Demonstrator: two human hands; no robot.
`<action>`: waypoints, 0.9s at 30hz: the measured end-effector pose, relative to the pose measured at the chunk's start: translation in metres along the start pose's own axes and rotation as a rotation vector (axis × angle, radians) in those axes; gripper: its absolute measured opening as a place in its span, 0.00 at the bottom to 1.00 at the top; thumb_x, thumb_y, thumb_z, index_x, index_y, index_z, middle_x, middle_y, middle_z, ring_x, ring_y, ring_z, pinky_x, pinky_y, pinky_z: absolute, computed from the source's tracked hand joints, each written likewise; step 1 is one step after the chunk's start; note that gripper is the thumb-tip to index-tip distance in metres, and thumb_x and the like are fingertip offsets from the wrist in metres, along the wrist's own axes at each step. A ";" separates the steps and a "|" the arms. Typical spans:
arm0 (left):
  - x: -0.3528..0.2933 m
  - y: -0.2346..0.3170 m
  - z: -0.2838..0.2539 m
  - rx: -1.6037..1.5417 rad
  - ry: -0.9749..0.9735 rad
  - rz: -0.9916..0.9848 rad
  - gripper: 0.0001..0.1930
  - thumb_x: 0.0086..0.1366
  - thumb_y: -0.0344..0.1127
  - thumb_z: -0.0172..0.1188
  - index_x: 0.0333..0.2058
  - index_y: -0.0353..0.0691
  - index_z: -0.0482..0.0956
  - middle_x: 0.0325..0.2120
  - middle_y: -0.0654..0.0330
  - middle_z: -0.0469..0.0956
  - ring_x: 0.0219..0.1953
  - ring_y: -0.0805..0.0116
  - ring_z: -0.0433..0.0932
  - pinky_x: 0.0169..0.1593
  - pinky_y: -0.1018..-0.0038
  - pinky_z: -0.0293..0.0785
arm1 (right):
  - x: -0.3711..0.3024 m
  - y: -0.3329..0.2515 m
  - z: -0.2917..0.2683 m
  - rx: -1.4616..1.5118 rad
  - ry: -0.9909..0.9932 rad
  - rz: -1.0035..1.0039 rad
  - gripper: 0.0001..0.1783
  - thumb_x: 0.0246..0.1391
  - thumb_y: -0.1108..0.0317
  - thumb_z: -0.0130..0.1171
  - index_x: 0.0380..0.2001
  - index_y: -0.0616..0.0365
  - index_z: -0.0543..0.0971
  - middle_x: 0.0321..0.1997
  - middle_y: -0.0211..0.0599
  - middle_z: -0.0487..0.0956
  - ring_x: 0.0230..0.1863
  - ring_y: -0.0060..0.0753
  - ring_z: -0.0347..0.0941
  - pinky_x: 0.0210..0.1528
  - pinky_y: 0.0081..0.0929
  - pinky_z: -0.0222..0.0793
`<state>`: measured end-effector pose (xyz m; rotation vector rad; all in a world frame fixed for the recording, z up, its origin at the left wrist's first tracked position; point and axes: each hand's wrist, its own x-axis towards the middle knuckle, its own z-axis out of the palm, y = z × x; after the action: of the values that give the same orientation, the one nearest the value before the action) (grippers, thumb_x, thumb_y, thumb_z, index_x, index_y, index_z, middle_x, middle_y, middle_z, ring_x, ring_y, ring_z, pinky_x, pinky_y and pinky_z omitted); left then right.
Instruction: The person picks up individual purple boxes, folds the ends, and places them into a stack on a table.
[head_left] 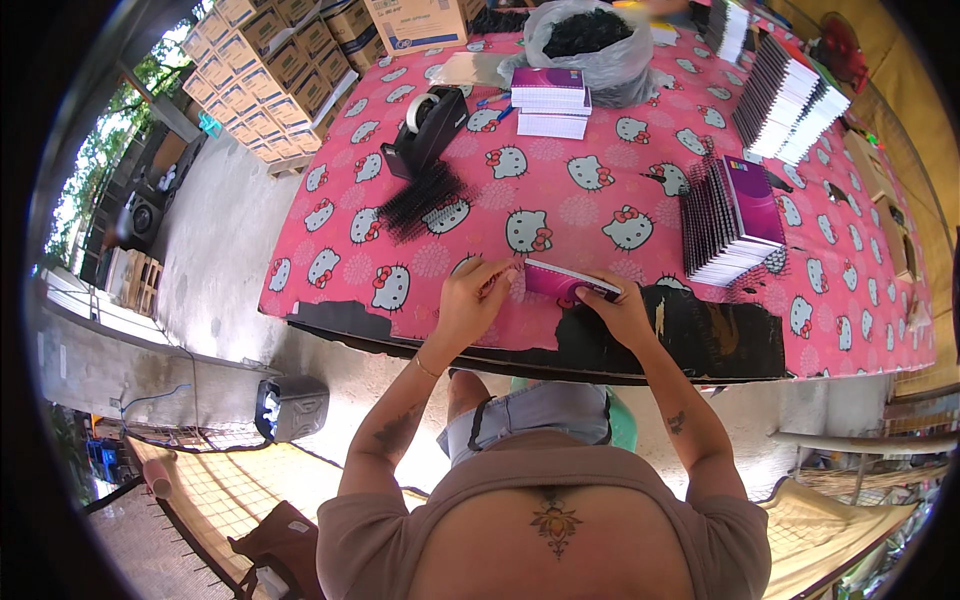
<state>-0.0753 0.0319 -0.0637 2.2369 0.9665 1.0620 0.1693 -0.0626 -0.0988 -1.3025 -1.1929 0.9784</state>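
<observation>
A small purple-covered notebook is gripped in my right hand, thumb on top, just above the front edge of the table. My left hand is at the notebook's left end, its fingers curled in a pinch; whatever they hold is too small to make out. Beyond my left hand lies a loose heap of black binding coils. To the right of my right hand stands a stack of purple notebooks with black coils along their spines. Unbound purple-topped pads are piled farther back.
A black tape dispenser stands at the back left. Behind the pads is a plastic bag of black coils. Taller notebook stacks rise at the far right. The pink cartoon-cat tablecloth is torn along the front edge. Cartons are stacked beyond.
</observation>
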 end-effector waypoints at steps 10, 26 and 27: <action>0.021 -0.011 -0.013 -0.045 -0.287 0.221 0.15 0.62 0.35 0.67 0.47 0.41 0.81 0.34 0.56 0.77 0.30 0.58 0.79 0.32 0.67 0.75 | -0.006 0.000 -0.003 -0.152 -0.030 -0.031 0.11 0.57 0.71 0.66 0.42 0.63 0.82 0.34 0.28 0.79 0.36 0.18 0.70 0.42 0.20 0.66; 0.019 0.041 0.010 0.779 -0.051 0.292 0.42 0.64 0.63 0.53 0.66 0.33 0.63 0.68 0.49 0.60 0.72 0.51 0.56 0.67 0.36 0.46 | -0.020 -0.033 0.016 -0.060 0.139 -0.031 0.10 0.57 0.72 0.66 0.42 0.64 0.82 0.31 0.24 0.77 0.32 0.15 0.68 0.36 0.18 0.65; 0.013 0.040 0.015 0.751 -0.118 0.289 0.42 0.65 0.63 0.51 0.65 0.33 0.64 0.68 0.48 0.61 0.71 0.50 0.56 0.67 0.36 0.45 | -0.020 -0.035 0.012 -0.071 0.116 0.008 0.10 0.57 0.72 0.66 0.42 0.64 0.82 0.32 0.24 0.77 0.33 0.15 0.69 0.36 0.18 0.66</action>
<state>-0.0420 0.0145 -0.0397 3.0838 1.1429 0.7260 0.1506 -0.0825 -0.0666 -1.4024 -1.1428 0.8607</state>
